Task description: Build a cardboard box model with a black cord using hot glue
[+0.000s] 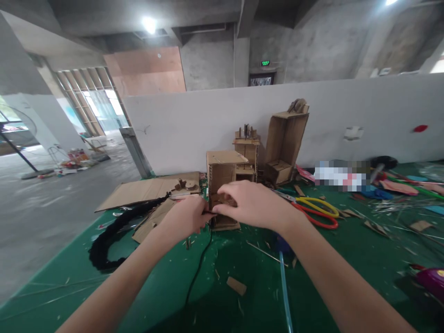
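Observation:
At the middle of the head view, my left hand point(189, 215) is closed, thumb and fingers pinched on a thin dark cord. My right hand point(248, 203) meets it from the right, fingers curled and thumb tip at the same dark strand; what lies inside its grip is partly hidden. A dark cord point(200, 266) runs down from below the hands over the green table. Directly behind the hands stands an open-fronted cardboard box point(225, 158), its lower part partly covered by them.
Behind are a smaller cardboard structure point(247, 142) and a tall cardboard box point(286, 138) against a white partition. Scissors with red and yellow handles point(317, 208) lie right. A black fuzzy loop point(104, 245) and cardboard sheet point(138, 189) lie left. A blue stick point(285, 291) lies in front.

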{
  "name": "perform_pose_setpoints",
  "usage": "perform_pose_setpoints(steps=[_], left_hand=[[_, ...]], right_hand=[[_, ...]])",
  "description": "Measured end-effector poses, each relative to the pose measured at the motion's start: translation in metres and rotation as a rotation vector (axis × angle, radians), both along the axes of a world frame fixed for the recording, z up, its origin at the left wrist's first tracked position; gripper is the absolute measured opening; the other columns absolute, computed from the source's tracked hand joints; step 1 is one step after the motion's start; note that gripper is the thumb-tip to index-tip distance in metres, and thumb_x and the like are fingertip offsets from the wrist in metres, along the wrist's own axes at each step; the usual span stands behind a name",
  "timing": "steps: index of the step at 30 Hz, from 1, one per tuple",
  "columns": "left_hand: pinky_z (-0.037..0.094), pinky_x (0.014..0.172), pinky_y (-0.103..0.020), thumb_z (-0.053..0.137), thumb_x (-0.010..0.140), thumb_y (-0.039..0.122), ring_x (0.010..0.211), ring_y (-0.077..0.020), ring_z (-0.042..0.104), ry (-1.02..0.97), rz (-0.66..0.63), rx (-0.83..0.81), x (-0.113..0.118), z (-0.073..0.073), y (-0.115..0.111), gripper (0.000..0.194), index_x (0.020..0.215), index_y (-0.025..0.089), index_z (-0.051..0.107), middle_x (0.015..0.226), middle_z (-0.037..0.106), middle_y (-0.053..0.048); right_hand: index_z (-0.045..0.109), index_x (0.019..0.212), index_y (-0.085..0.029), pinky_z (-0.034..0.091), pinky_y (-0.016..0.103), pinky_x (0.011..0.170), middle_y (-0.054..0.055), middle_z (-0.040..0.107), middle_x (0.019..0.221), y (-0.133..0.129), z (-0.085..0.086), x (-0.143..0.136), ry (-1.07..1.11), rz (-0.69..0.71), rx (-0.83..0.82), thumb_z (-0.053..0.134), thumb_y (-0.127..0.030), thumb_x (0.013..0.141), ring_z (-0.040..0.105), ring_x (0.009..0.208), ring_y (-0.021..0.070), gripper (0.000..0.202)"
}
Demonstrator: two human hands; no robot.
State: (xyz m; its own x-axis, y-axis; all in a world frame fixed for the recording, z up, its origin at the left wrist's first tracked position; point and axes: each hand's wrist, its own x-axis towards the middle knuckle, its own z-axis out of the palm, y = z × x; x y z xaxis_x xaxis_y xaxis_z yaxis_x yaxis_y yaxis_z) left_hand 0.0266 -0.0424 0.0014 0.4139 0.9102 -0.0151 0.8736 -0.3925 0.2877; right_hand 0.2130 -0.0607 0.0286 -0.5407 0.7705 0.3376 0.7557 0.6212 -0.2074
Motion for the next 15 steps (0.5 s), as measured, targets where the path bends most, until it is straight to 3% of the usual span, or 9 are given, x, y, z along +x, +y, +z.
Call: perform_pose_setpoints(steps=[3, 7, 12, 15], left_hand=[[0.038, 0.049, -0.025, 0.045, 0.078, 0.029, 0.053, -0.0171, 0.060, 0.079, -0.036, 0.091, -0.003, 0.003, -0.003, 0.021, 0.064, 0.018, 0.055, 0.061, 0.064, -0.004], [0.034, 0.052, -0.028, 0.045, 0.079, 0.034, 0.061, -0.0200, 0.060, 0.198, 0.006, 0.275, -0.009, 0.005, 0.001, 0.022, 0.067, 0.020, 0.055, 0.068, 0.064, -0.005], [0.033, 0.051, -0.028, 0.047, 0.079, 0.045, 0.064, -0.0227, 0.060, 0.239, -0.008, 0.254, -0.017, -0.006, 0.011, 0.028, 0.068, 0.020, 0.055, 0.072, 0.065, -0.006], [0.034, 0.052, -0.029, 0.048, 0.079, 0.046, 0.070, -0.0251, 0.062, 0.254, -0.031, 0.218, -0.017, -0.011, 0.014, 0.029, 0.070, 0.020, 0.058, 0.075, 0.066, -0.007]], right_hand=[[0.063, 0.093, -0.018, 0.034, 0.027, 0.057, 0.007, 0.065, 0.085, 0.004, -0.012, -0.009, -0.023, 0.048, -0.041, 0.049, -0.042, 0.085, 0.058, 0.075, 0.0172, 0.029], [0.060, 0.089, -0.018, 0.035, 0.026, 0.056, 0.007, 0.066, 0.084, 0.011, -0.022, -0.013, -0.024, 0.085, -0.053, 0.046, -0.033, 0.087, 0.059, 0.073, 0.0162, 0.021], [0.059, 0.093, -0.016, 0.037, 0.029, 0.054, 0.009, 0.066, 0.079, 0.013, -0.029, -0.020, -0.175, -0.067, 0.109, 0.053, -0.037, 0.083, 0.061, 0.068, 0.0213, 0.024], [0.060, 0.090, -0.016, 0.039, 0.030, 0.057, 0.009, 0.066, 0.077, 0.014, -0.038, -0.026, -0.242, -0.102, 0.150, 0.049, -0.031, 0.086, 0.062, 0.068, 0.0209, 0.018]])
